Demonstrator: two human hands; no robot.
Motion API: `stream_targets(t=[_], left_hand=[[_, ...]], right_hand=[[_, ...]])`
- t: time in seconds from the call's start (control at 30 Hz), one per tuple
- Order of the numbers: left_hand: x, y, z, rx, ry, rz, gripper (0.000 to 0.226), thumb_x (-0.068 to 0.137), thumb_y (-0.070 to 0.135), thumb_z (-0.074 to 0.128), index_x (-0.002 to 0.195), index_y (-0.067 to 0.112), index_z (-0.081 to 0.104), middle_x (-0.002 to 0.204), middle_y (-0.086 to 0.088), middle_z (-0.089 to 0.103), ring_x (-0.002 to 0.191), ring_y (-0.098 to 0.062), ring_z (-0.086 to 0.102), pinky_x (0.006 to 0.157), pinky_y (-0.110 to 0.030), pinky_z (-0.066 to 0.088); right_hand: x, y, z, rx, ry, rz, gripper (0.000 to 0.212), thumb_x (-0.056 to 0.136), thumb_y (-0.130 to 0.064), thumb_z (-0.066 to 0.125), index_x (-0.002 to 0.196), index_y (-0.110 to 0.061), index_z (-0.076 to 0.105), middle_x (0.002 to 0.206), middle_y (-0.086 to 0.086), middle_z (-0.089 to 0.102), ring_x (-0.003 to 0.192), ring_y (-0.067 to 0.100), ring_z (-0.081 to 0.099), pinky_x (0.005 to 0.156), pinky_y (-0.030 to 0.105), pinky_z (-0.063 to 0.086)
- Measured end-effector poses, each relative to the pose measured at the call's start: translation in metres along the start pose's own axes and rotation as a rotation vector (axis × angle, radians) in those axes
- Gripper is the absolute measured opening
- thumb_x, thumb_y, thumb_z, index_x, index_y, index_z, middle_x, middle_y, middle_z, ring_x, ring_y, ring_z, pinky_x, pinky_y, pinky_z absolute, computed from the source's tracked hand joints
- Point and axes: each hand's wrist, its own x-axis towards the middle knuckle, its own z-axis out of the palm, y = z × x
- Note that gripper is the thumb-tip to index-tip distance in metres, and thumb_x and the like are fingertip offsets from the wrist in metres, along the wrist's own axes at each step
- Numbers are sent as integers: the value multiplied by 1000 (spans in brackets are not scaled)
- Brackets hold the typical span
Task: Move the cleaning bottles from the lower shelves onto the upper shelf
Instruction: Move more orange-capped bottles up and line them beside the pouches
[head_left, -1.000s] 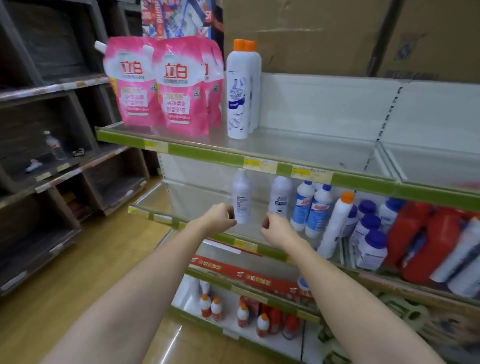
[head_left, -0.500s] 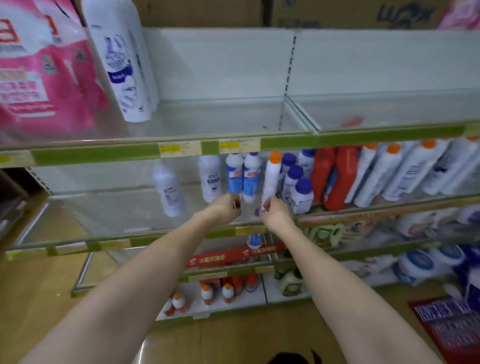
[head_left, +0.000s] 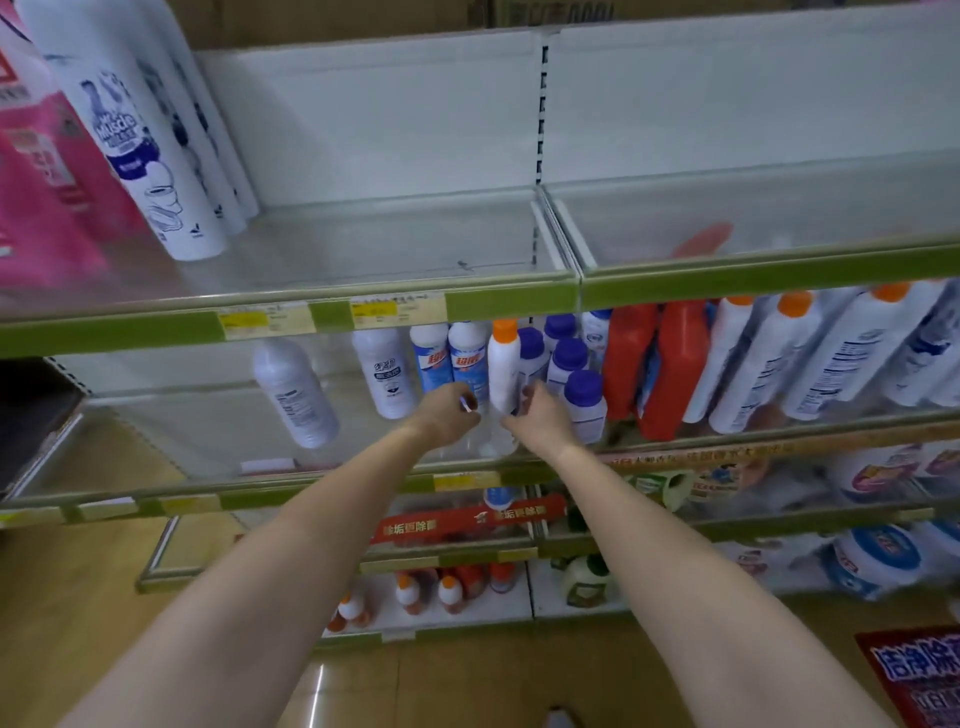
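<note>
Nearest the camera, both bare forearms are reaching forward over the green rail (head_left: 467, 480) of the middle shelf. The left hand (head_left: 449, 415) is curling toward the blue-label bottles (head_left: 452, 364), fingers bent and something small and white pinched at the fingertips; whether it is gripping a bottle I cannot tell. The right hand (head_left: 537, 415) is wrapping its fingers around the base of the orange-cap bottle (head_left: 504, 369), which is standing on the middle shelf and seems not yet lifted. By my reading the task is only beginning: the upper shelf (head_left: 405, 249) is lying bare across most of its width, with only the tall white cans (head_left: 140, 150) and the pink pouches (head_left: 41, 171) at its left end. Still waiting on the middle shelf are two plain white bottles (head_left: 296, 395), the purple-cap bottles (head_left: 571, 379), the red jugs (head_left: 654, 364) and a leaning row of orange-cap white bottles (head_left: 779, 358) further right; lower down, small orange-cap bottles (head_left: 415, 592) are sitting on the bottom tier. The likely obstacle is the upper shelf's green front lip (head_left: 509, 304) hanging just above the bottle tops, so each bottle will probably need drawing outward before rising. The purple-cap bottles are crowding just beside the right hand and could be knocked.
</note>
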Motion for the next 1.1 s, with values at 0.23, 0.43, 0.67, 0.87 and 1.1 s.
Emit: stream_targets(t=[0.23,0.43,0.67,0.87,1.1], left_hand=[[9,4,11,-22,52,-112,11,90,16,67,99,15,61,101,-5,64,94,-25,59,75,-29,43],[0,7,13,-46,65,-251,13,93,17,65,104,12,58,86,-2,58,66,-17,54,52,-23,44],[-15,0,5,-50,61,-312,15,94,19,65,106,14,59,108,-12,67,82,-29,65,72,-35,56],[-33,-9,-1,19,52,-316,24,96,18,62,119,9,59,114,-10,63,89,-21,53,76,-27,42],[-56,-28,-28,48,26,-315,22,95,27,65,112,14,62,115,-8,66,89,-23,61,77,-31,51]], right_hand=[[31,6,1,43,-142,-122,69,75,-24,86,132,-12,50,133,7,60,124,27,57,88,32,43],[44,13,-1,111,-255,-97,89,70,-17,89,141,-13,36,141,6,52,131,27,50,92,33,45],[43,12,-3,125,-280,-150,80,66,-16,87,130,-20,40,127,3,59,117,26,57,89,42,53],[30,-4,-2,172,-310,-135,66,59,-1,76,114,-25,47,108,1,62,99,25,58,85,45,57],[2,-38,-7,469,-560,15,39,65,4,75,102,-5,67,98,9,73,79,22,62,47,18,45]])
